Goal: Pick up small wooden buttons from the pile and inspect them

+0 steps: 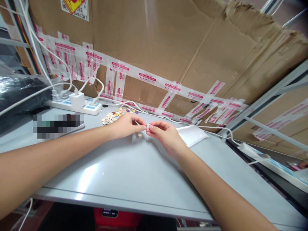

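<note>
My left hand (127, 125) and my right hand (166, 133) meet above the middle of the table, fingertips nearly touching. Pinched between both is a small whitish piece (148, 126), mostly covered by the fingers, so its kind does not show clearly. Just below the left fingertips, a single pale button-like disc (140, 135) lies on the grey table (120, 179). Beyond my left wrist is a group of cream button-like pieces (108, 118), with yellow, brown and purple ones (125, 110) behind them.
A white sheet or packet (192, 135) lies beside my right hand. At the left are a phone-like object (60, 126), partly pixelated, and a power strip (91, 108) with plugs and cables. A large taped cardboard box (156, 41) stands along the back.
</note>
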The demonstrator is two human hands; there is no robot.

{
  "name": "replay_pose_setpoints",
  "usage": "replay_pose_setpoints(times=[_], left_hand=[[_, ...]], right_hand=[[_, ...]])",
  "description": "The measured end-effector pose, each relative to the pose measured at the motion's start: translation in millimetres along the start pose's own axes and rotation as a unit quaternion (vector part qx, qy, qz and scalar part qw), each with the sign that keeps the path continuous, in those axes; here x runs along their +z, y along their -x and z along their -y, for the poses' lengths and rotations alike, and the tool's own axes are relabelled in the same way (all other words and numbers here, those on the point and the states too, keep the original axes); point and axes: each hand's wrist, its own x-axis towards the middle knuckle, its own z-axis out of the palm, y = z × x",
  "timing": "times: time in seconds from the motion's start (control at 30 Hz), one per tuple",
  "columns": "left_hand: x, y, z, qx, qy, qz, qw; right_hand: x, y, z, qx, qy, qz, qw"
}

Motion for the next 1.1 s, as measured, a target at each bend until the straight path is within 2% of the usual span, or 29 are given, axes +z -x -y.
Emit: replay_pose_setpoints(times=[0.17,0.37,0.53,0.63,0.73,0.9,1.1], left_hand=[[-3.5,0.6,-0.2,0.04,-0.116,-0.02,0.992],[-3.7,4.5,0.3,0.133,-0.268,0.042,0.953],[-2.6,4.7,8.0,0.142,-0.323,0.067,0.933],[-3.3,4.8,7.4,0.143,-0.309,0.079,0.937],[-3.9,4.7,4.1,0.129,-0.274,0.063,0.951],[-3.3,0.7,6.3,0.08,-0.15,0.017,0.985],[-3.9,-3.9,8.6,0.026,-0.023,0.006,0.999]], right_hand=[[-2.1,-2.2,-0.5,0.004,-0.02,-0.013,1.0],[-1.6,-1.7,0.4,0.002,-0.024,-0.012,1.0],[0.1,-1.3,0.6,0.001,-0.021,-0.018,1.0],[0.0,-2.0,0.4,-0.001,-0.012,-0.02,1.0],[-0.8,-2.0,0.8,-0.003,-0.007,-0.021,1.0],[-1.6,-0.2,3.8,0.0,-0.008,-0.028,1.0],[-0.5,3.6,8.8,0.009,-0.013,-0.025,1.0]])
